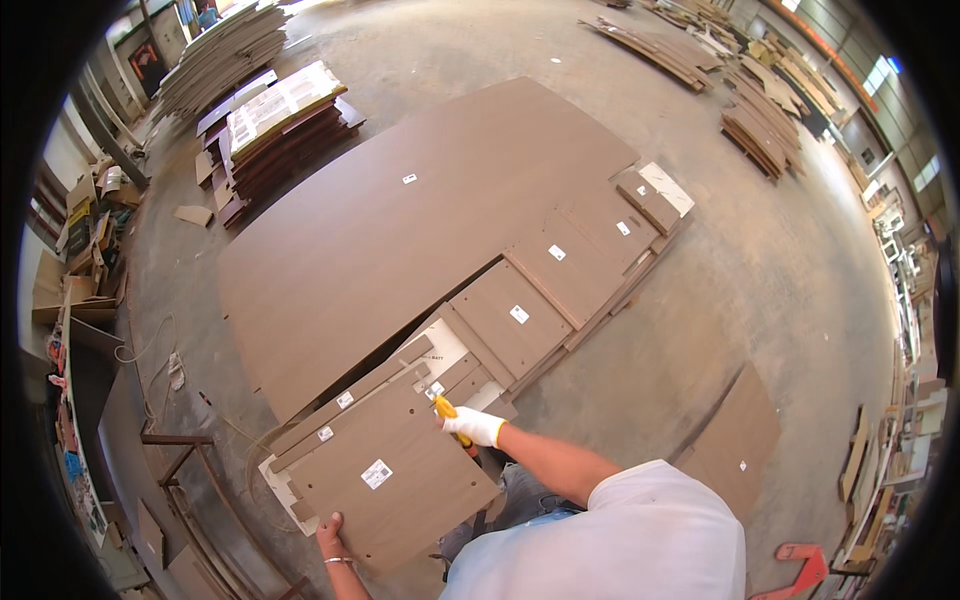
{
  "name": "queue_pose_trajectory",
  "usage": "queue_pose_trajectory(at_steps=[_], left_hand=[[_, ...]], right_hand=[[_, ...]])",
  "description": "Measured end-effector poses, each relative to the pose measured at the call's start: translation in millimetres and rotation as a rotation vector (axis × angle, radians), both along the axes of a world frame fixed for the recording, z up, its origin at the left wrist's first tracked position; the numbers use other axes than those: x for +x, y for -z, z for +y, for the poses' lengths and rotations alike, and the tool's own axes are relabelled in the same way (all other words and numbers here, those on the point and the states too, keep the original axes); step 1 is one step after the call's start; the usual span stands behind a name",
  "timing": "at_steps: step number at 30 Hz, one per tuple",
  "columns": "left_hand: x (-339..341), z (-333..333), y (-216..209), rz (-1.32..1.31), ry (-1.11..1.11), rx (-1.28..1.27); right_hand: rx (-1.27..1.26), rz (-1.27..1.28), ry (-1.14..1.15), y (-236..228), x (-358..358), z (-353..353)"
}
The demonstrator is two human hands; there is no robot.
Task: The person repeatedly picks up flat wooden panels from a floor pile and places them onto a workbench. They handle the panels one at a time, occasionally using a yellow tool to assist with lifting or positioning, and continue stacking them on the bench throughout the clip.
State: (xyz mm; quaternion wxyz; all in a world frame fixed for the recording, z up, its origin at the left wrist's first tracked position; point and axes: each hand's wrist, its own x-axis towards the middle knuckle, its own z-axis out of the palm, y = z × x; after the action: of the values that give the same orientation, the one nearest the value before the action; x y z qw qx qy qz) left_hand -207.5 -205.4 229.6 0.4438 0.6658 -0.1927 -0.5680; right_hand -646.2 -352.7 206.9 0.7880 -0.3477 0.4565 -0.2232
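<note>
My right hand (473, 427), in a white glove, is closed around a yellow hand tool (445, 408) with an orange-red lower end; its exact kind is hard to make out. The tool is at the right side of a brown wooden panel (420, 505), which has small dark holes near its edges and a white label (376, 474). My bare left hand (332, 537) grips the panel's near left edge, thumb on top and the other fingers hidden. Beneath and beyond the panel lie narrow brown boards (350, 400) and a white sheet (440, 345).
A very large brown board (400, 240) lies beyond, with smaller labelled panels (520, 305) along its right side. Board stacks stand at the far left (285, 130) and far right (765, 120). A metal frame (180, 445) is at left, a red pallet jack (800, 570) at lower right.
</note>
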Motion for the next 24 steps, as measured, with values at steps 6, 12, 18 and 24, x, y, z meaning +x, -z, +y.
queue_pose_trajectory(at_steps=[6, 12, 18, 24], left_hand=[[62.5, -4.9, 185.1, -0.196, 0.184, 0.282], [72.2, -22.0, 219.1, 0.133, 0.138, 0.48], [43.1, 2.9, 168.9, 0.455, 0.113, 0.193], [67.2, 15.0, 121.2, 0.415, -0.01, 0.091]], right_hand=[[-0.221, 0.714, -0.045, -37.6, 102.0, 37.8], [-0.416, 1.051, -0.16, -53.3, 263.2, 60.6], [-0.443, 1.158, -0.343, -29.2, 372.9, 66.0], [-0.417, 1.003, -0.408, -19.5, 393.3, 79.7]])
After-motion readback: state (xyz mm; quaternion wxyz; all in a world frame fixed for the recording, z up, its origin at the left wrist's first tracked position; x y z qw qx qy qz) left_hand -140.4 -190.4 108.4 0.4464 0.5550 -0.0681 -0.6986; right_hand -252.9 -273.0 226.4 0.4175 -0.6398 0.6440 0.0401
